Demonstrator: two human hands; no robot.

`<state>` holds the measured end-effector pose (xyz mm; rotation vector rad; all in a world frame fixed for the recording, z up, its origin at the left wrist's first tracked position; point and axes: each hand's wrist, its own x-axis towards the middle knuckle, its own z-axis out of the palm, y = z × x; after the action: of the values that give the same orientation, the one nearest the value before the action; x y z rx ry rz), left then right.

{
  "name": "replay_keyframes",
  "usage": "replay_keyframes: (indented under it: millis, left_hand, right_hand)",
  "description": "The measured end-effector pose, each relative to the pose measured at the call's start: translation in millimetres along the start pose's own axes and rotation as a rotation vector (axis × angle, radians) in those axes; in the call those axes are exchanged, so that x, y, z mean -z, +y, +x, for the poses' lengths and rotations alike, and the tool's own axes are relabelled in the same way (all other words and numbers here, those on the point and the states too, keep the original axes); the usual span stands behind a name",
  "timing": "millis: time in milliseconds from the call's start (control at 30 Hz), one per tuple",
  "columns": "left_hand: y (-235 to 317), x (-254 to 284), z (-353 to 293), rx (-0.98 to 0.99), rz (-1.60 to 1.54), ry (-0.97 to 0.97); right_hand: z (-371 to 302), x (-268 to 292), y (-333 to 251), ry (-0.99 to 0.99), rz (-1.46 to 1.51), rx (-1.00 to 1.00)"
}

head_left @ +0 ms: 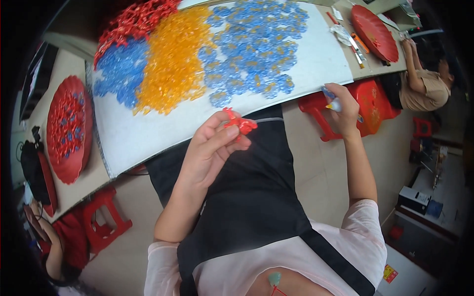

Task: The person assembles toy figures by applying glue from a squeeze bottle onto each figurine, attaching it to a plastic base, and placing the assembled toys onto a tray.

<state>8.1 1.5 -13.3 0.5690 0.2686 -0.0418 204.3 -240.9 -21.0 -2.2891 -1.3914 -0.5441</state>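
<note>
My left hand (pixel 207 148) is raised in front of the apron, its thumb and fingers pinching a small glossy red plastic piece (pixel 243 124) with knobbly ends. Off the right corner of the table, my right hand (pixel 347 108) closes around a small blue and white tube (pixel 334 104), whose yellowish tip points down; most of it is hidden by the fingers. On the white sheet (pixel 133 140) beyond my hands lie blue flower-like pieces with yellow middles (pixel 252 54), a pile of clear orange pieces (pixel 173 64), a pile of blue pieces (pixel 121 71) and a red heap (pixel 136 22).
A red scalloped tray (pixel 69 170) of red and blue pieces stands at left. Another red tray (pixel 375 34) is at far right, near an orange cutter (pixel 361 43) and a brush (pixel 356 54). Red stools (pixel 106 217) flank me. Other people sit at both sides.
</note>
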Motion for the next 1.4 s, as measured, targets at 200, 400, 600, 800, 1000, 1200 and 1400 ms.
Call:
replay_keyframes:
  millis: [200,400,600,800,1000,1200,1400]
  left_hand:
    - [1,-6,-5,0.053,0.059,0.013]
    - [0,-10,-7,0.097,0.102,-0.032]
    - [1,-15,-7,0.144,0.121,-0.051]
    - [-1,-18,-5,0.129,0.173,-0.04]
    - [-4,-16,-4,0.12,0.172,-0.041]
    - [-2,-16,-4,0.128,0.186,-0.028]
    - [-4,-14,-2,0.115,0.221,-0.025]
  right_hand:
    - [17,16,-66,0.035,0.664,-0.126]
    - [27,10,-95,-0.119,1.257,-0.103]
    - [33,9,-100,-0.155,1.257,-0.141]
    - [38,9,-101,-0.167,1.105,-0.03]
    - [41,13,-101,-0.205,1.008,0.044]
    - [43,16,-100,-0.237,0.866,0.123]
    - [51,23,-102,-0.336,0.787,0.159]
